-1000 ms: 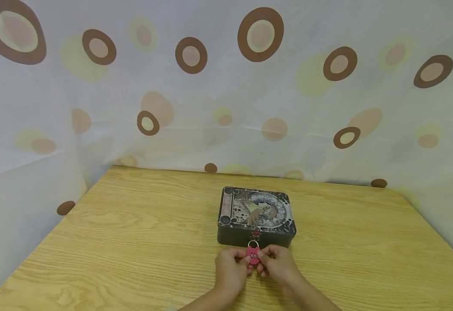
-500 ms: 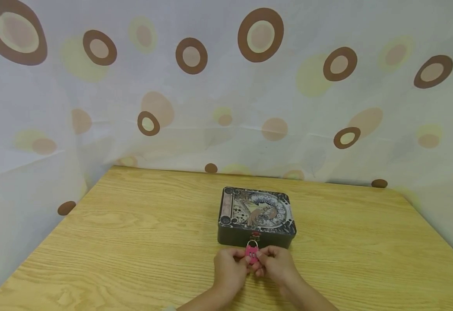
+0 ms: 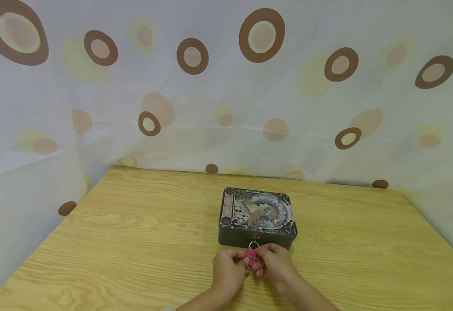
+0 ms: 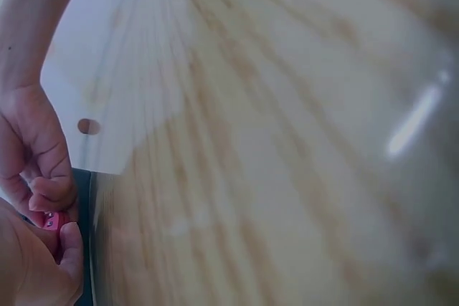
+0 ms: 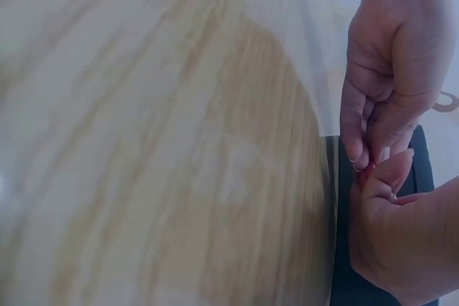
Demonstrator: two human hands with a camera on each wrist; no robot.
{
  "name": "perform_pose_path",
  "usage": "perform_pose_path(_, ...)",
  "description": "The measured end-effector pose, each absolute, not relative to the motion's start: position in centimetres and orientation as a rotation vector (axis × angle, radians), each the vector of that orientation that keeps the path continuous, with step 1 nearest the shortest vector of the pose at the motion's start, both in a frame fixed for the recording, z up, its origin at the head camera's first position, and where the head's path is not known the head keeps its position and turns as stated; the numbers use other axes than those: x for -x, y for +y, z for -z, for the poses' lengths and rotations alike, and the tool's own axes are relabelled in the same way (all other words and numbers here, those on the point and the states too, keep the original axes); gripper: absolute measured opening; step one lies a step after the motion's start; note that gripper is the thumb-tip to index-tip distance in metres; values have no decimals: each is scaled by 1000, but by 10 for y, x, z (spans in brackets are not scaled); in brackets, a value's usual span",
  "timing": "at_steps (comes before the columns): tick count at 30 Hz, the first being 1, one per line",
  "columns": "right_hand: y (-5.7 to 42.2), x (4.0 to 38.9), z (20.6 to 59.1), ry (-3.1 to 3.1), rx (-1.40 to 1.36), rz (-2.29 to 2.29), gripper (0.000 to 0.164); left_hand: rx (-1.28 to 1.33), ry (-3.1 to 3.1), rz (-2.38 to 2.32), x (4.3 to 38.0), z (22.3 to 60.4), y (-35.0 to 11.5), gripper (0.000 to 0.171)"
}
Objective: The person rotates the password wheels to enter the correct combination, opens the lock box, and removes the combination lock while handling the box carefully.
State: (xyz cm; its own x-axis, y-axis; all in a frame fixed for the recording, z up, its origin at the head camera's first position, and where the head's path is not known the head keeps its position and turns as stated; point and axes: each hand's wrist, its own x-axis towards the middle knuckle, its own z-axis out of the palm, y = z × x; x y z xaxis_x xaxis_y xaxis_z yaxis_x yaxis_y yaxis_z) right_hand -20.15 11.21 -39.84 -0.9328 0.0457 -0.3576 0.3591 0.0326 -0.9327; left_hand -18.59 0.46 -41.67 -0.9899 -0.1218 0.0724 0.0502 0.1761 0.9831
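Note:
A pink combination padlock with number dials on its face hangs by its shackle at the red clasp on the front of a dark tin box. The box lid is down and carries a printed picture. My left hand pinches the padlock's left side between thumb and fingers. From the other side my right hand pinches it, its thumb near the dials. Both wrist views show the hands meeting around the padlock, which they mostly cover. Whether the shackle is fastened cannot be made out.
The box stands on a wood-grain table. Behind and beside the table hangs a pale cloth printed with brown rings and pastel spots.
The padlock has tilted and shifted slightly between the hands, and its dial face now slants. My right fingers have moved a little on it. The box stays in place.

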Motion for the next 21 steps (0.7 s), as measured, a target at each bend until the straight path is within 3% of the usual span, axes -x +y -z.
perform_pose_path(21,107,203,404,2153,-467,2013,16,2,-2370,1855,189,418,2,8)
